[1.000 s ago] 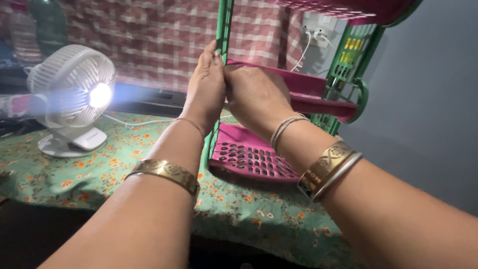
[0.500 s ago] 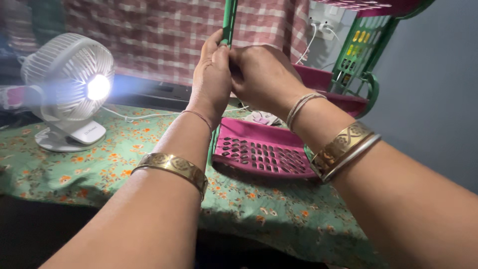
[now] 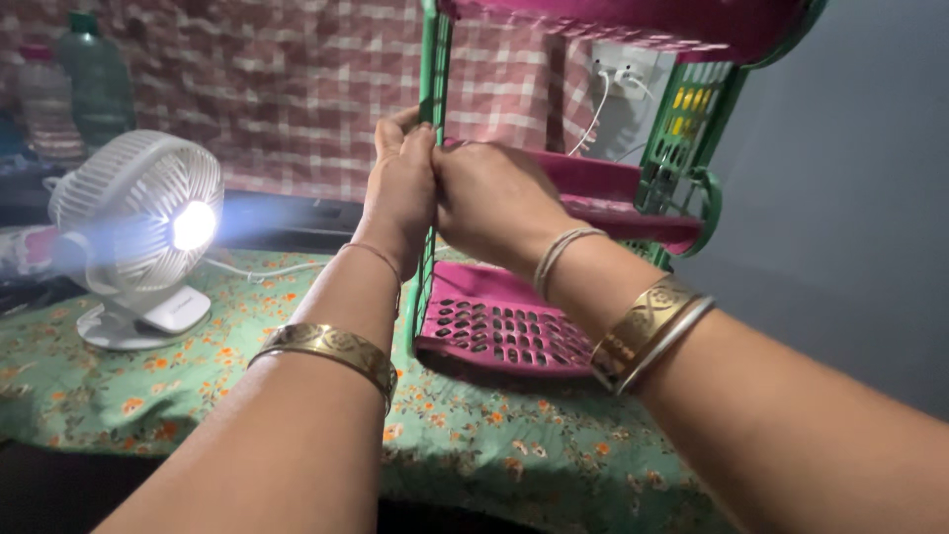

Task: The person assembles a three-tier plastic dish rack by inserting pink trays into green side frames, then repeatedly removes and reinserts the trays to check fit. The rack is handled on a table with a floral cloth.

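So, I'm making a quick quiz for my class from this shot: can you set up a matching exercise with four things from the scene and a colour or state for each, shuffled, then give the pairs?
Things
1. small fan
2. bottom shelf tray of the rack
3. upright post of the rack
4. cloth on the table

Colour or state
A. green with small orange flowers
B. pink, with rows of slots
C. white, with a bright light at its middle
D. green, held by the left hand and the right hand

Pairs: 1-C, 2-B, 3-D, 4-A
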